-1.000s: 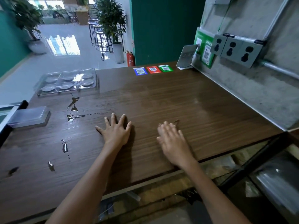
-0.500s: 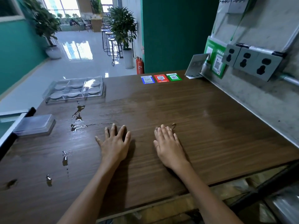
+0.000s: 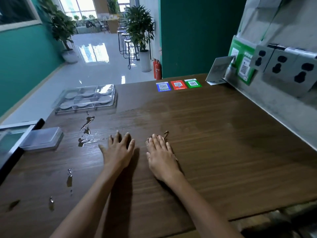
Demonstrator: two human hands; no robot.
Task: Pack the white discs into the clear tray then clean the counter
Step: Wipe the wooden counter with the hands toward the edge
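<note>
Head view: both hands are laid flat on the wood counter (image 3: 214,143), nothing held. Left hand (image 3: 118,152) has fingers spread, palm down; right hand (image 3: 161,157) has fingers close together, palm down, w/ a small brown scrap (image 3: 166,133) just past its fingertips. No grip is made on anything.

Clear tray (image 3: 85,98) sits at the far left corner, well apart from the hands; white discs (image 3: 84,102) are seen inside its compartments, approx. 6, though glare hides part of the count. A 2nd clear lidded box (image 3: 42,140) rests near the left edge.

Packing looks done; cleaning looks not yet done. 1 large water streak (image 3: 86,131) lies between tray and left hand, plus approx. 4 smaller drops (image 3: 69,180) nearer the front-left.

Risks, as judged: no cloth is visible, so water could only be smeared by bare palms; liquid could be pushed toward the tray or off the edge. 3 QR stickers (image 3: 178,85) and 3 wall sockets (image 3: 281,64) are at the back and right.
</note>
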